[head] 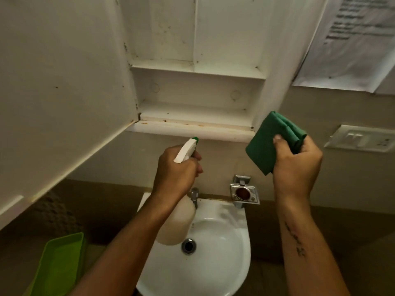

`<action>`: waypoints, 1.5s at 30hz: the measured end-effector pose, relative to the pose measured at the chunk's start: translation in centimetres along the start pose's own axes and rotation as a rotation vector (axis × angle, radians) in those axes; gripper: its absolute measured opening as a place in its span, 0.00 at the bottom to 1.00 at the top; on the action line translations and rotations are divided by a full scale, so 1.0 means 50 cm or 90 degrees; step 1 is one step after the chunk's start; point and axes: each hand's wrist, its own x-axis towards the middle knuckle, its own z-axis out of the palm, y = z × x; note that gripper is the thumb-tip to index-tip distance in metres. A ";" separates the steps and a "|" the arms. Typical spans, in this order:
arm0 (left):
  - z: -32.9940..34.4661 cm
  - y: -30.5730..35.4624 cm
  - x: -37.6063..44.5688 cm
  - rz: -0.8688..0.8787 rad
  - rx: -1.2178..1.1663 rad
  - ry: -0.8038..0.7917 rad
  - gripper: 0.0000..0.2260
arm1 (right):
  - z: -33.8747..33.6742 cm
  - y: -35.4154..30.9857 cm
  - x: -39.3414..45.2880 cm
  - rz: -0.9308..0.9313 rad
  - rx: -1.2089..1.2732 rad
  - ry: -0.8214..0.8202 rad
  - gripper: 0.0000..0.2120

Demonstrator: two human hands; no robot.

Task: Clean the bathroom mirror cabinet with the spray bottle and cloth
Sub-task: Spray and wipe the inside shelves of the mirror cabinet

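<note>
My left hand wraps the bottle neck, nozzle aimed at the open cabinet; it looks light, rigid. My right hand pinches the soft, folded cloth beside it.

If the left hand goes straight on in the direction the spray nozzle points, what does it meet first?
Probably the front ledge of the open cabinet. The left hand aims the spray bottle up and forward at it, with only air between, though depth is hard to judge.
</note>
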 end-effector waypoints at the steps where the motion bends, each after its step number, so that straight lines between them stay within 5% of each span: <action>1: 0.011 0.000 0.002 -0.004 0.006 0.006 0.07 | -0.006 0.003 0.001 -0.001 -0.004 0.009 0.11; 15: 0.133 0.033 0.008 0.034 -0.006 -0.218 0.07 | -0.069 0.044 0.017 0.009 -0.107 0.168 0.09; 25: 0.053 0.041 0.048 0.040 -0.027 -0.140 0.08 | 0.066 0.116 0.001 -0.167 -0.208 0.135 0.24; 33: -0.048 0.056 0.052 0.067 -0.028 -0.109 0.09 | 0.189 0.231 -0.073 -0.289 -0.306 0.059 0.25; 45: -0.123 0.060 0.045 0.062 -0.037 -0.081 0.06 | 0.311 0.194 -0.124 -0.365 -0.390 0.020 0.22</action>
